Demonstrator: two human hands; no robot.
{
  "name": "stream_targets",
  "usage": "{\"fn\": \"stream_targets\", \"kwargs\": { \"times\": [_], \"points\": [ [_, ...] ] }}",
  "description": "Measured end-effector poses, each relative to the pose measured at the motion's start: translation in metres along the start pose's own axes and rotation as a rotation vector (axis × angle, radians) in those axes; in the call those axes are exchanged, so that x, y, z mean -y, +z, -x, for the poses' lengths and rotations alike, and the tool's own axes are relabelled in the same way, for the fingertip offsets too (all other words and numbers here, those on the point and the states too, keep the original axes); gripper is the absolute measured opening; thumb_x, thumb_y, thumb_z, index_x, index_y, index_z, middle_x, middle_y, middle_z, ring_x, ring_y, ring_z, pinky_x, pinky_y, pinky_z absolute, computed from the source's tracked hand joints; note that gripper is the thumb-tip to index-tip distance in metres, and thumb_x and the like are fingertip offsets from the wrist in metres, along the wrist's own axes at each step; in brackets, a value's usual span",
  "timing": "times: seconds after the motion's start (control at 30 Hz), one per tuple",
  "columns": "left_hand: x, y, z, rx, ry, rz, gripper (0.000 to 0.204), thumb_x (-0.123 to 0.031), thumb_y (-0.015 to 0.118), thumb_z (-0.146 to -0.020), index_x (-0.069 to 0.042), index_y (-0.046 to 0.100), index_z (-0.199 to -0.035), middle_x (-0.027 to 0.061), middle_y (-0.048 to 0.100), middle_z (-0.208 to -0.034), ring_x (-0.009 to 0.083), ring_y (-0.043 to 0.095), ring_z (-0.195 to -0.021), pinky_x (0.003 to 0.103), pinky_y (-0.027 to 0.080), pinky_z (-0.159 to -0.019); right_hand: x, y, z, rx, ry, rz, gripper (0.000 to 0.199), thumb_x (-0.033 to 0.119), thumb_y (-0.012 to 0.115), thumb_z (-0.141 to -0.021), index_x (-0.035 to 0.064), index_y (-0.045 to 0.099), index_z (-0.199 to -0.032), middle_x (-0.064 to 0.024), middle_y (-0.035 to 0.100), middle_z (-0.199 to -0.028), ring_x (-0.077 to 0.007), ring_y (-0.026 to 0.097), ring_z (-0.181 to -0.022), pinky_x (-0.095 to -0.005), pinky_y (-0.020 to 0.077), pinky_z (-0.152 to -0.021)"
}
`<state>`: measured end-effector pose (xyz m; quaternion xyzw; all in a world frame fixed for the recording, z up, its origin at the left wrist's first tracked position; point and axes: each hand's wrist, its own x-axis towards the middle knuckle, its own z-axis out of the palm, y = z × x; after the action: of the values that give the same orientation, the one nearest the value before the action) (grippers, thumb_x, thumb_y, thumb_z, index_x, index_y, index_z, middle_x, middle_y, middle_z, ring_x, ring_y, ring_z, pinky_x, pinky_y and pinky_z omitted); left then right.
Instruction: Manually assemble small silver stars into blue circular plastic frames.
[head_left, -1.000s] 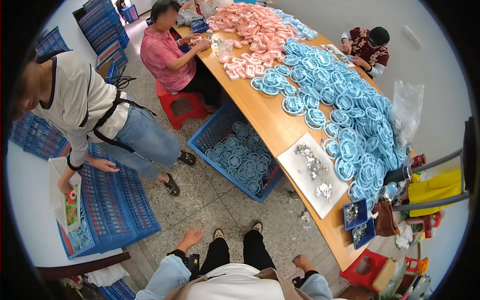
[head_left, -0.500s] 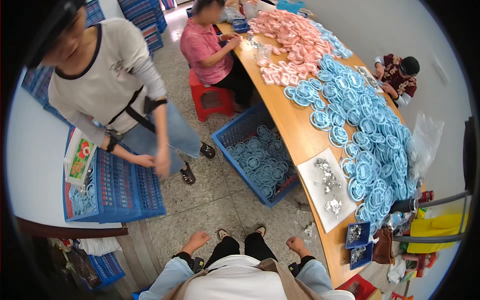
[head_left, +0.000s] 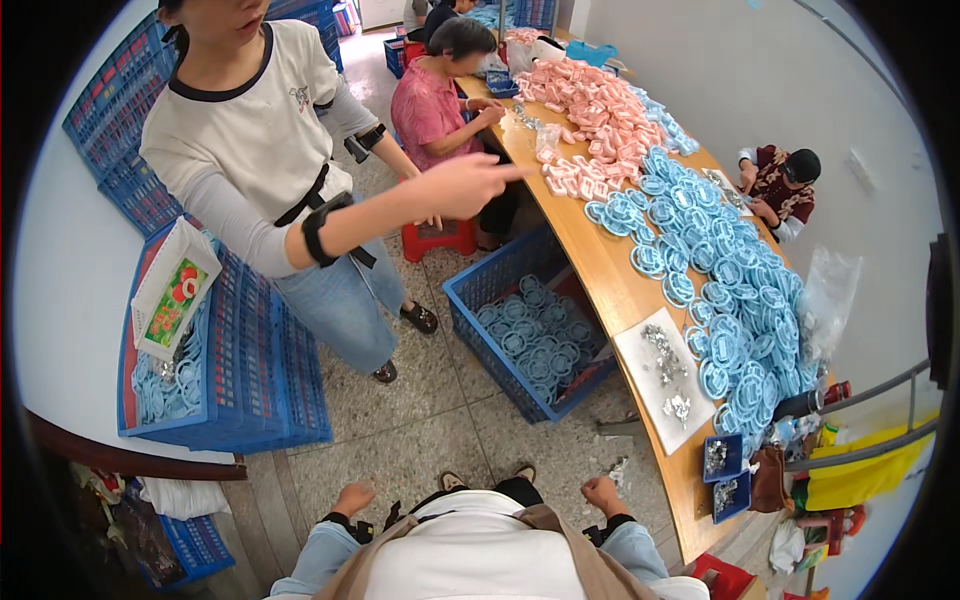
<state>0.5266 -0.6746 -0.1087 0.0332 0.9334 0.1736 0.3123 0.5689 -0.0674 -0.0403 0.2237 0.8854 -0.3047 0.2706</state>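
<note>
My left hand (head_left: 354, 497) hangs at my side above the floor, its fingers loosely curled, and nothing shows in it. On the other side my right hand (head_left: 601, 495) is also curled and touches nothing, a short way left of the wooden table (head_left: 668, 480). Nearest to it on the table lies a white board (head_left: 640, 372) bearing small shiny metal pieces (head_left: 668, 360). Two small blue trays (head_left: 722, 455) with metal parts sit near the table's front end. Beyond the board is a large heap of light blue oval plastic pieces (head_left: 745, 290).
A person in a white shirt (head_left: 255, 130) stands at left, arm stretched toward the table. Another in pink (head_left: 430, 110) sits working; a third (head_left: 785, 185) works across it. Pink pieces (head_left: 590, 110) are heaped farther back. Blue crates (head_left: 225, 380) stand left; another (head_left: 480, 355) stands beside the table.
The standing person has raised an arm and now points toward the table. My view has tilted up slightly. My left hand has moved outward and lower; my right stays near its place.
</note>
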Motion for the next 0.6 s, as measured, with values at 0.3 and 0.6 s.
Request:
{"fn": "stream_targets", "kwargs": {
  "times": [0.3, 0.6],
  "points": [
    [-0.019, -0.024, -0.008, 0.147, -0.095, 0.125, 0.036, -0.036, 0.049, -0.073, -0.002, 0.063, -0.077, 0.0176, 0.060, -0.084, 0.0353, 0.055, -0.083, 0.042, 0.043, -0.074, -0.018, 0.026, 0.020, 0.104, 0.002, 0.109, 0.026, 0.021, 0.056, -0.071, -0.0002, 0.063, -0.085, -0.0114, 0.063, -0.069, -0.0190, 0.062, -0.060, -0.0298, 0.0495, -0.059],
    [-0.070, -0.054, -0.027, 0.058, -0.082, 0.279, 0.039, -0.039, 0.052, -0.074, -0.002, 0.063, -0.081, 0.0166, 0.061, -0.087, 0.0332, 0.056, -0.086, 0.040, 0.043, -0.075, 0.015, 0.021, 0.027, -0.002, 0.097, -0.041, 0.029, 0.026, 0.055, -0.071, 0.0020, 0.064, -0.085, -0.0116, 0.064, -0.070, -0.0199, 0.063, -0.061, -0.0295, 0.0494, -0.063]
  ]
}}
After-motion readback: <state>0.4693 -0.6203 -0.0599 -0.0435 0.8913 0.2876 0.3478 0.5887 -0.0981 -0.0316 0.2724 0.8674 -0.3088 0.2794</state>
